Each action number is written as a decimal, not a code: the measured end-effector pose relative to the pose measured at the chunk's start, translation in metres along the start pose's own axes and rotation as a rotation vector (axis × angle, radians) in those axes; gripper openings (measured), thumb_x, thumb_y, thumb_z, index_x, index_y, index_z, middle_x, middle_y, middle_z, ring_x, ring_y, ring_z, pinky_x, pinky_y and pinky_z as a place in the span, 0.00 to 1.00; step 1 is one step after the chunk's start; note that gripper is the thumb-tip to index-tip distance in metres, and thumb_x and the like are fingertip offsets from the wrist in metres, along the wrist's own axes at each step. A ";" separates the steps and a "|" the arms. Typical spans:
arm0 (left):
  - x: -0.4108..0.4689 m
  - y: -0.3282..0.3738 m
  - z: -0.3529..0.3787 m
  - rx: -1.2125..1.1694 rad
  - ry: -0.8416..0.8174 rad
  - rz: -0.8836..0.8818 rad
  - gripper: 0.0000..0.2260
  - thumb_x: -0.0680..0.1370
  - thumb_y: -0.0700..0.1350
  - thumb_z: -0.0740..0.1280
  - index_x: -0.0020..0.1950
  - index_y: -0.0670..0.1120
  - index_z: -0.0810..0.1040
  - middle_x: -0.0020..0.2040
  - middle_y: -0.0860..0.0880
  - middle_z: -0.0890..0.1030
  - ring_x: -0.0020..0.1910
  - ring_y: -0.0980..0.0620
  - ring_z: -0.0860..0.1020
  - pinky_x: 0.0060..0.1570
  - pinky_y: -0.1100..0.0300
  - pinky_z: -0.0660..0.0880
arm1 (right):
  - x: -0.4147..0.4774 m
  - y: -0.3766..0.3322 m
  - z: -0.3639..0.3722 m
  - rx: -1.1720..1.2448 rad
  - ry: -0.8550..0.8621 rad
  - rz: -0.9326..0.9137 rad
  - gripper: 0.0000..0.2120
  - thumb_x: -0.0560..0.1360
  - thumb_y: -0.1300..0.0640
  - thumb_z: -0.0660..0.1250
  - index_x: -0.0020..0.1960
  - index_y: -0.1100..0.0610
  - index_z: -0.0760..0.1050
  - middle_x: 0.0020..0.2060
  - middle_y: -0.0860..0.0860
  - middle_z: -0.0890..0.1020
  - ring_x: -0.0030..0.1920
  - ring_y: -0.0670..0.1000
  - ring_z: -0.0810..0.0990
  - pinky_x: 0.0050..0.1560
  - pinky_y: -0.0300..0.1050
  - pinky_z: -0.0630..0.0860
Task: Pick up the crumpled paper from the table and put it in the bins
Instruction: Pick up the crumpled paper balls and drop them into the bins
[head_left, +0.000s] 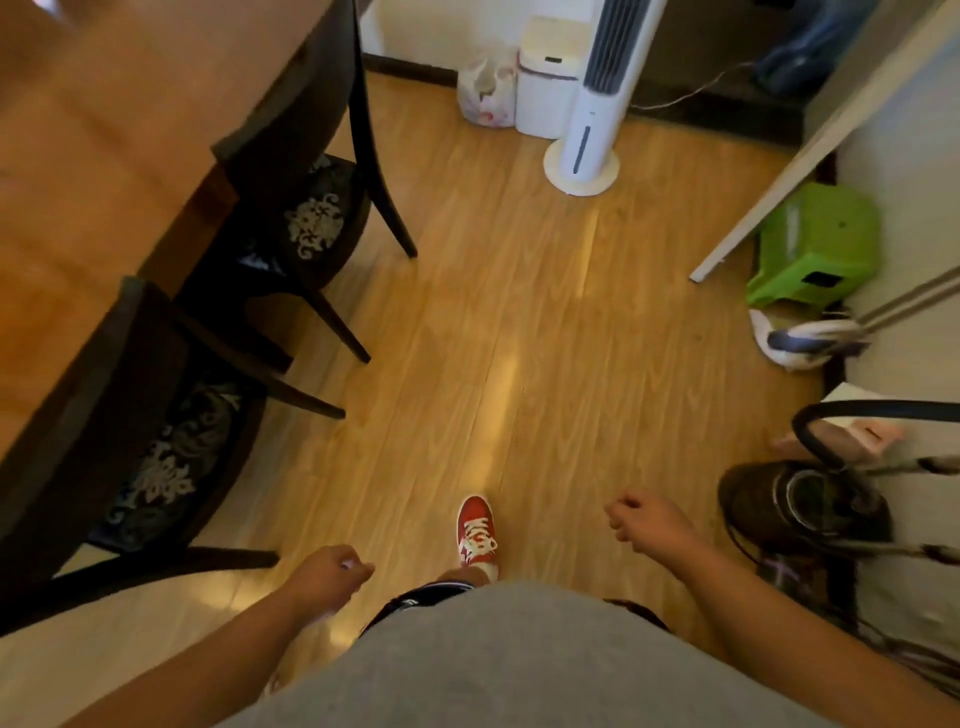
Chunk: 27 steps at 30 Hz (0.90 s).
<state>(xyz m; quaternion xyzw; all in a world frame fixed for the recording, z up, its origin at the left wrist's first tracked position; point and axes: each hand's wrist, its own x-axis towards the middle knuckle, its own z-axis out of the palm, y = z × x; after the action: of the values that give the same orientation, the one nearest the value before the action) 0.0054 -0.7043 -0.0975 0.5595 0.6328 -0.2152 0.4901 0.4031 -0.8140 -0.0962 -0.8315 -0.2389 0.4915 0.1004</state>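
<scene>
We see a head view looking down at a wood floor (519, 322). Left hand (332, 571) is low, near the bottom centre-left, fingers curled into a loose fist; we can't see anything in its grip. Right hand (644, 522) is near right, fingers also curled in; whether it holds any paper we cannot tell, nothing shows between the fingers. Both forearms are bare and hang over the floor, touching nothing.

No crumpled paper shows anywhere in view. The wooden counter (119, 114) fills the far-left corner, and only a bare stretch of its top is in frame. Two dark chairs sit pushed in at its right edge: the far chair (317, 218) and the near chair (156, 467), both with patterned seat cushions.

The white bin (545, 88) stands far centre against the wall, lid down as far as we can tell. A white plastic bag (485, 93) sits touching its left side; a white tower fan (597, 104) stands just right of it.

A red shoe (477, 532) with white laces is on the floor between the hands. A green stool (821, 244) is at the right wall. A dark vacuum cleaner (800, 509) is near right, close beside the right hand.
</scene>
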 end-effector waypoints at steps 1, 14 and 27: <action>0.009 0.014 -0.014 0.008 -0.005 0.013 0.12 0.79 0.51 0.65 0.48 0.42 0.79 0.45 0.44 0.83 0.42 0.48 0.79 0.42 0.58 0.74 | 0.008 -0.011 -0.008 0.000 0.005 0.011 0.08 0.76 0.53 0.65 0.40 0.53 0.78 0.39 0.53 0.84 0.37 0.50 0.81 0.34 0.42 0.73; 0.106 0.217 -0.112 -0.188 0.011 0.158 0.10 0.78 0.51 0.66 0.45 0.44 0.79 0.41 0.47 0.82 0.37 0.52 0.79 0.34 0.61 0.72 | 0.089 -0.044 -0.110 -0.024 -0.030 0.248 0.09 0.78 0.56 0.63 0.44 0.61 0.75 0.35 0.57 0.78 0.31 0.53 0.74 0.32 0.43 0.68; 0.140 0.224 -0.199 -0.411 0.168 -0.115 0.11 0.79 0.48 0.65 0.43 0.40 0.75 0.41 0.41 0.79 0.42 0.45 0.77 0.49 0.48 0.76 | 0.271 -0.283 -0.181 -0.336 -0.204 -0.027 0.11 0.79 0.55 0.64 0.42 0.61 0.74 0.35 0.57 0.78 0.33 0.53 0.75 0.32 0.43 0.69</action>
<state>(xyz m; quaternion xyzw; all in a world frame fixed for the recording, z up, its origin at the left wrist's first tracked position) 0.1508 -0.4087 -0.0715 0.4268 0.7328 -0.0623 0.5263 0.5844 -0.4225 -0.1009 -0.7791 -0.3377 0.5249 -0.0580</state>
